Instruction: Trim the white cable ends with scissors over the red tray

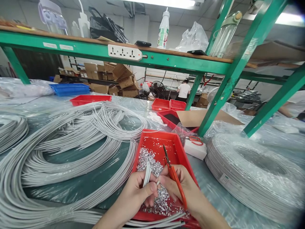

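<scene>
My left hand [139,190] is closed round a few light grey cables [147,173], whose ends stick up between thumb and fingers. My right hand [184,186] has orange-handled scissors [176,180] tucked in it, blades pointing up and away. With its thumb and forefinger it also pinches a cable end close to my left thumb. Both hands are over a red tray [187,159] strewn with shiny silver scraps [163,198]. More cable ends cross the tray's near edge beneath my wrists. The fingers' undersides are partly hidden.
Large coils of grey cable [71,168] cover the table on the left. A wrapped cable reel [247,178] stands on the right, beside a white box [196,149] with red-handled scissors [196,140] on it. A green shelf frame [228,86] rises ahead. Someone [183,90] is in the background.
</scene>
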Demonstrator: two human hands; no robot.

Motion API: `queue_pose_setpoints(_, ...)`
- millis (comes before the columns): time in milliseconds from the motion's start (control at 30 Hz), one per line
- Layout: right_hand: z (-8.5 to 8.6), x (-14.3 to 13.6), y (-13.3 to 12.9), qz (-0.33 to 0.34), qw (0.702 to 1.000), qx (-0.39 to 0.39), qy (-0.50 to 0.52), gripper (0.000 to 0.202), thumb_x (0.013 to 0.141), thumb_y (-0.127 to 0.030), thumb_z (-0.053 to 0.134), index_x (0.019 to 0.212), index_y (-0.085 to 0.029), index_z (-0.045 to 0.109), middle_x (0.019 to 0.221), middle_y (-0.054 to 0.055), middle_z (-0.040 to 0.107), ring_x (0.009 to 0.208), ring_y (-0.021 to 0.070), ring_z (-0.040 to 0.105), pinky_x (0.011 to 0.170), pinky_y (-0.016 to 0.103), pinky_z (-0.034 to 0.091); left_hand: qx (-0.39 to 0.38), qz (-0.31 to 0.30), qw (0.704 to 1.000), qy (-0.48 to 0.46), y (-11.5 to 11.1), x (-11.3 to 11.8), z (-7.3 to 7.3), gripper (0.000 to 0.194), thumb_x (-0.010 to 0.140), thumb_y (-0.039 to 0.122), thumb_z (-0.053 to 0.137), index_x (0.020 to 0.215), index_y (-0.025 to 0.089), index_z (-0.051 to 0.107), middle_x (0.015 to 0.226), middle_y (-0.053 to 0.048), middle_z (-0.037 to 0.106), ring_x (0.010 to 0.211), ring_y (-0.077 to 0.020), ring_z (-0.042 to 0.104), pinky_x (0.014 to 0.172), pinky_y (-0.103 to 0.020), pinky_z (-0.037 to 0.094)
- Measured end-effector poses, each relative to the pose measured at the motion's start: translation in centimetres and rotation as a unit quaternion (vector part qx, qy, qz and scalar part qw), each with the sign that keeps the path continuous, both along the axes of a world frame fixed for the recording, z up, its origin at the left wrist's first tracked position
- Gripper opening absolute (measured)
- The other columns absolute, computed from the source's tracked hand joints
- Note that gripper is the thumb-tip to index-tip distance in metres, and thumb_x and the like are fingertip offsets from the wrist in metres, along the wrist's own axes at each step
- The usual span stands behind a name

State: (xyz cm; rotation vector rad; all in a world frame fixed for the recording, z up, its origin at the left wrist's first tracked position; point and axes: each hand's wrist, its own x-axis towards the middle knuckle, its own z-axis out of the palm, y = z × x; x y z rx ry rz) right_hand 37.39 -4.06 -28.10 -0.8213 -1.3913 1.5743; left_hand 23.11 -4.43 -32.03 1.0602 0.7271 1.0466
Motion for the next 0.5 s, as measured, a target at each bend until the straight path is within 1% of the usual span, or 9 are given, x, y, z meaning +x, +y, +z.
queue_pose_setpoints(67,-0.6,0.2,0.2,-0.013,0.996,-0.067,0.059,0.023,0.065,-0.03,0.075,0.061,-0.014,0.06,0.035,-0.011,0.037,0.033,0.0035,0.021,0.036,0.019,0.015,-0.001,0.01,1.0,0.004,0.1,0.1,-0.1,0.039,0.062,0.047,0.071,0.065,0.011,0.054,0.05,0.001,0.056,0.037,-0.0052,0.043,0.038,-0.017,0.03)
queue_pose_setpoints(167,-1.5,0.5,0.5,0.009,0.977,-0.171,0.125,0.027,0.064,-0.031,0.075,0.057,-0.016,0.054,0.032,-0.013,0.034,0.03,0.0023,0.016,0.036,0.019,0.017,-0.006,0.013,1.0,0.002,0.2,0.4,-0.3,0.039,0.061,0.047,0.071,0.068,0.012,0.054,0.05,0.002,0.055,0.037,-0.0048,0.042,0.036,-0.016,0.028)
queue_pose_setpoints(233,-1.8,0.6,0.5,0.013,0.973,-0.193,0.129,0.029,0.067,-0.033,0.073,0.056,-0.016,0.052,0.033,-0.013,0.033,0.029,0.0015,0.012,0.036,0.019,0.017,-0.01,0.017,1.0,0.005,0.4,0.5,-0.3,0.039,0.061,0.046,0.072,0.068,0.012,0.054,0.05,0.003,0.053,0.038,-0.0046,0.041,0.037,-0.016,0.029)
queue_pose_setpoints(267,-1.9,0.5,0.5,0.006,0.975,-0.187,0.124,0.029,0.067,-0.035,0.072,0.057,-0.016,0.053,0.033,-0.013,0.034,0.029,0.0015,0.012,0.035,0.019,0.017,-0.014,0.021,1.0,0.006,0.4,0.5,-0.3,0.039,0.061,0.046,0.072,0.068,0.012,0.054,0.049,0.003,0.052,0.038,-0.0043,0.041,0.037,-0.016,0.029)
queue_pose_setpoints(333,-1.8,0.3,0.4,-0.018,0.979,-0.166,0.116,0.026,0.064,-0.032,0.076,0.062,-0.015,0.058,0.035,-0.012,0.037,0.031,0.0021,0.016,0.035,0.019,0.014,-0.021,0.028,0.999,0.005,0.5,0.6,-0.3,0.039,0.06,0.045,0.073,0.068,0.012,0.054,0.048,0.004,0.05,0.037,-0.0035,0.039,0.037,-0.015,0.028)
queue_pose_setpoints(433,-1.6,0.2,0.3,-0.067,0.992,-0.088,0.065,0.023,0.057,-0.025,0.081,0.063,-0.013,0.062,0.039,-0.009,0.041,0.037,0.0036,0.022,0.036,0.02,0.012,-0.022,0.028,0.999,0.003,0.6,0.6,-0.4,0.039,0.06,0.045,0.073,0.066,0.011,0.055,0.045,0.006,0.045,0.036,-0.0027,0.035,0.035,-0.015,0.025)
queue_pose_setpoints(500,-1.6,0.2,0.3,-0.084,0.996,-0.033,0.023,0.02,0.06,-0.027,0.079,0.06,-0.013,0.064,0.042,-0.008,0.041,0.039,0.0043,0.022,0.038,0.02,0.013,-0.025,0.03,0.999,0.001,0.7,0.6,-0.4,0.039,0.06,0.046,0.072,0.067,0.011,0.055,0.044,0.006,0.045,0.035,-0.0027,0.034,0.034,-0.015,0.025)
